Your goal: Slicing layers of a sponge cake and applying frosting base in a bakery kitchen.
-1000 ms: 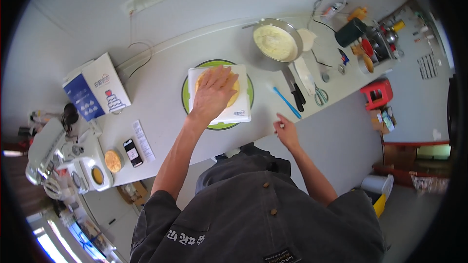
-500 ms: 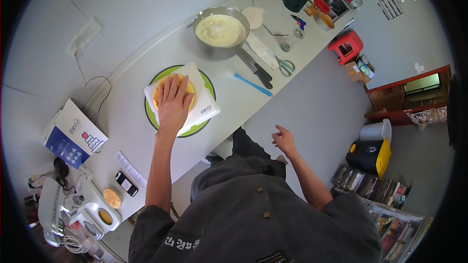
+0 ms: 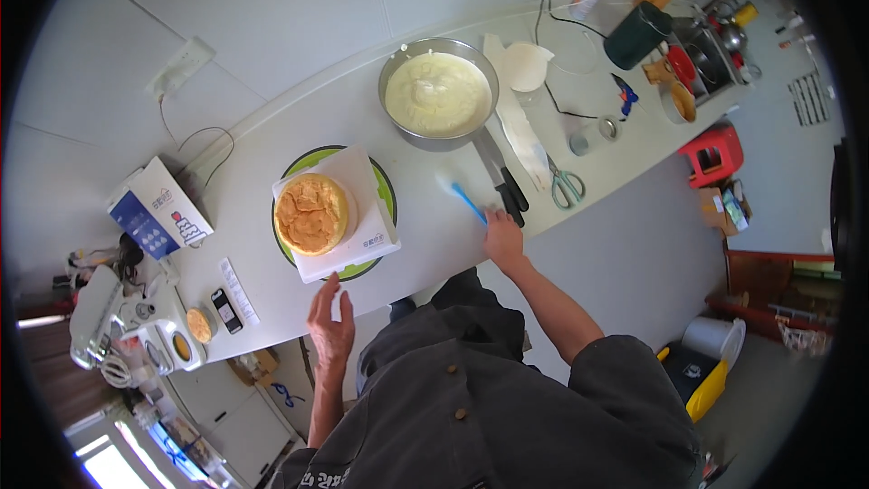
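Note:
A round golden-brown sponge cake (image 3: 310, 214) sits on a white square board (image 3: 369, 231), which lies on a green-rimmed turntable (image 3: 387, 188). My left hand (image 3: 331, 324) hovers off the turntable's near edge, fingers apart, holding nothing. At the counter's front edge, my right hand (image 3: 504, 240) has its fingers closed on the handle end of a blue-handled spatula (image 3: 469, 202); its pale blade still rests on the counter. Just right of that hand lie black-handled knives (image 3: 510, 195). Behind the spatula stands a steel bowl (image 3: 438, 136) of whipped cream (image 3: 436, 93).
Green-handled scissors (image 3: 568, 188), a white piping bag (image 3: 520, 140), a glue gun (image 3: 625, 95) and a dark green jug (image 3: 638, 34) occupy the right side, before the sink (image 3: 704, 50). Leftward are a phone (image 3: 226, 311), a small cake (image 3: 199, 324), a box (image 3: 161, 208) and a stand mixer (image 3: 127, 317).
My left hand has lifted off the cake and drawn back toward me. My right hand has come up from beside my body to the spatula's handle. The view has shifted.

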The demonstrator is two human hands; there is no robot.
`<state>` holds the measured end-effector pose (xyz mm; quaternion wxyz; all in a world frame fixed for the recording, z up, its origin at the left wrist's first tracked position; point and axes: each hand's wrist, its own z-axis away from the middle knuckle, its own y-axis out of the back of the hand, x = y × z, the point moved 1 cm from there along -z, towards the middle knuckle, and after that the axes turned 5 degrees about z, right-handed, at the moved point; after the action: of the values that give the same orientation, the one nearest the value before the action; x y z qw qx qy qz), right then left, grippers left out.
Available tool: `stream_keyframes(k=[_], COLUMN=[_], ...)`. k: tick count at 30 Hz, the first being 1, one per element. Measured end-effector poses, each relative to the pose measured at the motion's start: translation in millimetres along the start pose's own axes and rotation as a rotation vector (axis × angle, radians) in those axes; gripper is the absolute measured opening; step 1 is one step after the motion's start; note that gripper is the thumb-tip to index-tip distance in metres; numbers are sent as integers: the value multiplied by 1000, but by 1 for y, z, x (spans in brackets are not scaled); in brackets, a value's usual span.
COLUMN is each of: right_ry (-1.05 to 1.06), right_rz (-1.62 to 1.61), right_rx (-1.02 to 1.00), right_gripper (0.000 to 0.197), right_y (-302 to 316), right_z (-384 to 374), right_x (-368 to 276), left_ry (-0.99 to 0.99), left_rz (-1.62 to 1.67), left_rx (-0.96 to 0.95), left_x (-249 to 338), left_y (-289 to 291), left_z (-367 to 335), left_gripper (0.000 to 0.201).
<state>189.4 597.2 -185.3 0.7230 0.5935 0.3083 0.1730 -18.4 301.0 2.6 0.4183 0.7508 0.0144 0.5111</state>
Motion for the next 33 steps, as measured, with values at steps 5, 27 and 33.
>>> stream_keyframes(k=[5, 27, 33], right_ry=[25, 696, 933], right_rz=[-417, 475, 477], right_rx=[-119, -84, -103], right_gripper=[31, 26, 40], right_y=[-1, 249, 266], right_z=[-3, -272, -233], right_x=[23, -31, -24], left_ry=[272, 620, 668], left_rz=[58, 771, 885], left_rx=[-51, -74, -56], left_x=[39, 127, 111], left_y=[-63, -200, -200], left_z=[-6, -206, -208], left_gripper=[36, 77, 80])
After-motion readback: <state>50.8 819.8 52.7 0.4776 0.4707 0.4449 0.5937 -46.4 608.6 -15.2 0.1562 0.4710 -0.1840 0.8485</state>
